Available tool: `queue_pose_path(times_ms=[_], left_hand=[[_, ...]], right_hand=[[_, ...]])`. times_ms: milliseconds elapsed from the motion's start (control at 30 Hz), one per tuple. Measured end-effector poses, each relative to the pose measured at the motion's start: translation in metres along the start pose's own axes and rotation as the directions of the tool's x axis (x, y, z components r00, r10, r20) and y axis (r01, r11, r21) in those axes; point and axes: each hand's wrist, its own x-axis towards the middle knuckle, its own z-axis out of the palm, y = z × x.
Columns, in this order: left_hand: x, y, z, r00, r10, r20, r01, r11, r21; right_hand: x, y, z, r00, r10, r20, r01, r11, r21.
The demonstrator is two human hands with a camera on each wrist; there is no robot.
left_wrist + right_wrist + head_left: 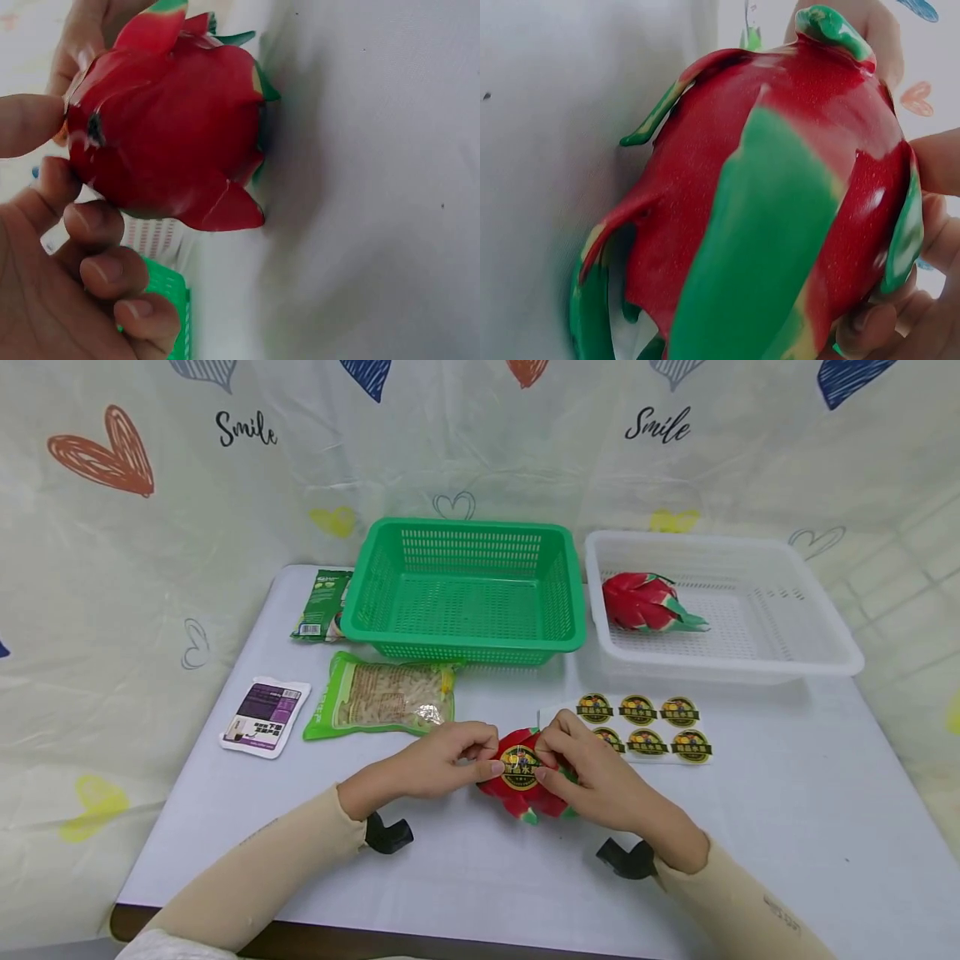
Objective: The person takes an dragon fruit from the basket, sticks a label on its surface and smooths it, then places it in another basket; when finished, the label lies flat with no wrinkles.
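Observation:
A red dragon fruit [521, 803] with green-tipped scales lies on the table in front of the person. On its upper side is a round black-and-gold sticker [520, 767]. The left hand [438, 764] grips the fruit's left end, its thumb on the sticker's left edge and its other fingers curled. From the other side the right hand [603, 777] holds the fruit, thumb at the sticker's right edge. The left wrist view shows the smooth red end of the fruit [180, 127] against the left fingertips. Its long green scale [761, 225] fills the right wrist view.
Behind the right hand lies a sheet of round stickers [652, 727]. A green basket [465, 650] and a white basket [720, 664] stand at the back, the white one holding another dragon fruit [641, 602]. Left are a green-edged bag [390, 693], a purple-white pouch [265, 717] and a green packet [322, 603].

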Motion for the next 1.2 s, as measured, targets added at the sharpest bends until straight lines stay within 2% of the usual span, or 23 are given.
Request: queue_pose_path(times_ms=[200, 367, 667, 800, 933, 1033, 1133, 1200], left_hand=[[0.002, 0.004, 0.005, 0.997, -0.01, -0.071, 0.014, 0.998, 0.057], [0.002, 0.006, 0.007, 0.996, -0.014, -0.083, 0.016, 1.0, 0.023], [0.003, 0.011, 0.011, 0.988, -0.103, -0.119, 0.104, 0.995, 0.003], [0.004, 0.016, 0.008, 0.979, -0.134, -0.152, 0.148, 0.985, 0.09], [0.008, 0.029, 0.006, 0.979, -0.1, -0.176, 0.141, 0.96, 0.241], [0.014, 0.041, 0.009, 0.991, -0.061, -0.119, 0.1, 0.929, 0.357], [0.021, 0.052, 0.014, 0.998, -0.05, -0.046, 0.066, 0.878, 0.475], [0.024, 0.056, 0.017, 0.998, -0.059, -0.024, 0.062, 0.842, 0.536]], right_hand=[[0.002, -0.001, 0.003, 0.999, 0.002, -0.037, -0.002, 1.0, -0.012], [0.004, -0.003, 0.005, 0.998, 0.021, -0.067, -0.023, 0.999, -0.03], [0.003, -0.004, 0.006, 0.996, 0.052, -0.076, -0.056, 0.997, -0.056], [0.003, -0.004, 0.007, 0.996, 0.057, -0.074, -0.06, 0.997, -0.049], [0.001, -0.001, 0.005, 0.996, 0.059, -0.068, -0.058, 0.998, 0.016], [-0.002, 0.002, 0.002, 0.995, 0.07, -0.068, -0.062, 0.993, 0.102], [-0.005, 0.004, 0.0, 0.994, 0.081, -0.078, -0.069, 0.986, 0.155], [-0.007, 0.006, 0.0, 0.993, 0.086, -0.085, -0.071, 0.984, 0.162]])
